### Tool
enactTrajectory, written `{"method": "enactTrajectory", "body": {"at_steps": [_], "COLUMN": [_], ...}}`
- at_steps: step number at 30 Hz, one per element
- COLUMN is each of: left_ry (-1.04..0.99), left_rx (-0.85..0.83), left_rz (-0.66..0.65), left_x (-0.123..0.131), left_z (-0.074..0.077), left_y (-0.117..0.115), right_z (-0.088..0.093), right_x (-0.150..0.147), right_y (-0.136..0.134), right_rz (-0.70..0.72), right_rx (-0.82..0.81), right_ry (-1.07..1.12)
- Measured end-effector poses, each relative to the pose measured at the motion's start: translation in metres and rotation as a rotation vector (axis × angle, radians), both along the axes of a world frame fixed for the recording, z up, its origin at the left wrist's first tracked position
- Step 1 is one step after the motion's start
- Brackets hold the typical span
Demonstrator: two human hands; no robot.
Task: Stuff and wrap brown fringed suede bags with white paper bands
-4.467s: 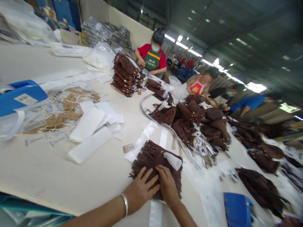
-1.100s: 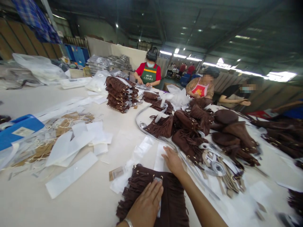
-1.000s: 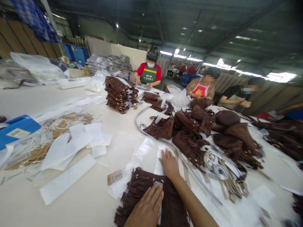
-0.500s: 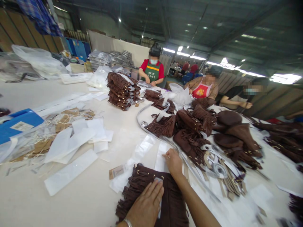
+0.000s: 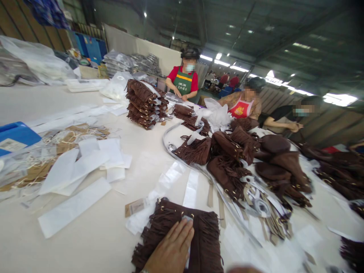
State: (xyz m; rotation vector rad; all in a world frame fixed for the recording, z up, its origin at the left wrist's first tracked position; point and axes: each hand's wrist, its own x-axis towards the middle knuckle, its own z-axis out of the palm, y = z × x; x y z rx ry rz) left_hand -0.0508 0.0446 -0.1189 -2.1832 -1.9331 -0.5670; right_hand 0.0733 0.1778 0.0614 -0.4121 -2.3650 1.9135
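One palm down, rests the left hand (image 5: 172, 248) on a brown fringed bag (image 5: 201, 235) lying on the surface (image 5: 93, 254), fingers straight and together over a pale strip (image 5: 188, 261). Shows only a blur of the right hand or arm (image 5: 245, 269); cannot tell its pose.
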Motion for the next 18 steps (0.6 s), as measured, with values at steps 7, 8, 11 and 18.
{"method": "enactTrajectory", "body": {"at_steps": [7, 8, 11, 18], "left_ry": [-0.006, -0.003, 0.002, -0.156], "left_rx": [0.012, 0.017, 0.018, -0.178], "left_rz": [0.009, 0.008, 0.004, -0.004], "left_x": [-0.001, -0.001, -0.002, -0.001], "left_z": [-0.003, -0.004, -0.002, 0.035], "left_y": [0.003, 0.003, 0.003, -0.008], "right_z": [-0.092, -0.107, -0.141, -0.115], "right_x": [-0.074, -0.079, -0.085, -0.064], "right_y": [0.095, 0.103, 0.116, 0.092], "right_rz": [-0.613, -0.611, -0.556, -0.525], "right_rx": [0.838, 0.942, 1.208, 1.223], "right_ry": [-0.269, -0.282, -0.292, -0.322]}}
